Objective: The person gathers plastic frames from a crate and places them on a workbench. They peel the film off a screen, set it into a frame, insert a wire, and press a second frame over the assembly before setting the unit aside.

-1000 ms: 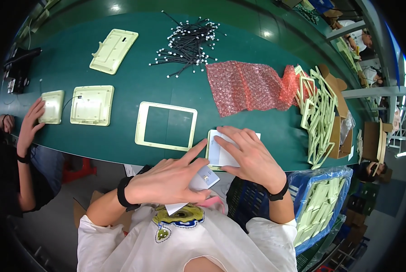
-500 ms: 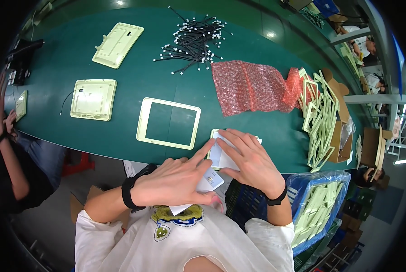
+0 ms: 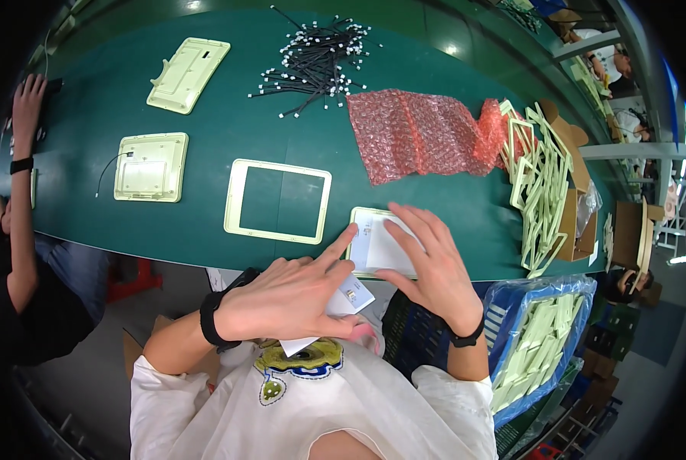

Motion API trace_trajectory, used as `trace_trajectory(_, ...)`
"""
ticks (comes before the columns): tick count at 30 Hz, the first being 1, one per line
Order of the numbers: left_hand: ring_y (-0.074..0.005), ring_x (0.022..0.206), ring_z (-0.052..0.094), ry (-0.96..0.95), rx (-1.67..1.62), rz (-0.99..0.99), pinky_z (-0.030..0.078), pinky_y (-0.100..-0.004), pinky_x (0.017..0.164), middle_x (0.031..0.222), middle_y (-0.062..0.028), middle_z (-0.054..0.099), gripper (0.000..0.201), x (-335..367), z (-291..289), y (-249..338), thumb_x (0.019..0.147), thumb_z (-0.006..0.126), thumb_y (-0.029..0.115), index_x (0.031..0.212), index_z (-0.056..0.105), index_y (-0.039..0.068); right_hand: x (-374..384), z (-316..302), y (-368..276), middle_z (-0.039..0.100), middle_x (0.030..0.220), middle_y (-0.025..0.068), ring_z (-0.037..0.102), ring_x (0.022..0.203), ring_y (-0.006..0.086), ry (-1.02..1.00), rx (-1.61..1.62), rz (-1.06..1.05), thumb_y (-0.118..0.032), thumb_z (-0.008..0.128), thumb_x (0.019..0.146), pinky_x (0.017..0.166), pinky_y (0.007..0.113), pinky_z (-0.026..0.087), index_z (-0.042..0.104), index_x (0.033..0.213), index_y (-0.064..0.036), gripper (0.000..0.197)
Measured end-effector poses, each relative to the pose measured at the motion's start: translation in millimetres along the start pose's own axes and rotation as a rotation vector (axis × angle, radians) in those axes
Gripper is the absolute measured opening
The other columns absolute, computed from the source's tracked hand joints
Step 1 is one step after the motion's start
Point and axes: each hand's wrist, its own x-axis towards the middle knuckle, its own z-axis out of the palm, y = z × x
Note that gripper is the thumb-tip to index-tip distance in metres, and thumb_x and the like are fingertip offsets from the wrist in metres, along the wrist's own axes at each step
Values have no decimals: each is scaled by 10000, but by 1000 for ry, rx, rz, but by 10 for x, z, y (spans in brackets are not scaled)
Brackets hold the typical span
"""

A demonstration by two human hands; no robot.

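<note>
Near the table's front edge lies a pale green panel, with a white printed sheet lying in it. My left hand stretches its index finger to the sheet's left edge. Under that hand's palm and thumb, another white printed sheet is held, partly hidden. My right hand is open, its fingers spread over the panel's right side, thumb near the lower edge. A pale green rectangular frame with a large opening lies left of the panel.
Farther left lie two pale green covers, one with a cable. Black cables are heaped at the back. Red bubble wrap, piled frames and a blue crate are rightward. A co-worker's arm reaches in at left.
My right hand's fingers have lifted and shifted right, uncovering more of the sheet in the panel. My left index finger stays at its left edge. The co-worker's arm has reached farther over the table.
</note>
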Motion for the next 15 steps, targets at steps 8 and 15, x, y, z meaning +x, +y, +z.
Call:
trace_trajectory(8,-450,1085,670,-32,14,-12,532,-464,916,1668,-263,139,764,41,-40,18,826,696,495,1332,546,-57,-259,193,-100,473,1532,96,501,1289,341,-26,-39,62,-211,811,773,1044,477,441,585,1387,-66,670)
trace_trajectory(15,-377,1188,628,370,-225,-37,543,-429,903,1585,-222,327,745,-138,-109,82,808,779,383,1370,513,-26,-167,-14,-190,456,1541,148,504,1323,369,118,115,34,-161,805,802,1056,490,453,478,1480,-40,762)
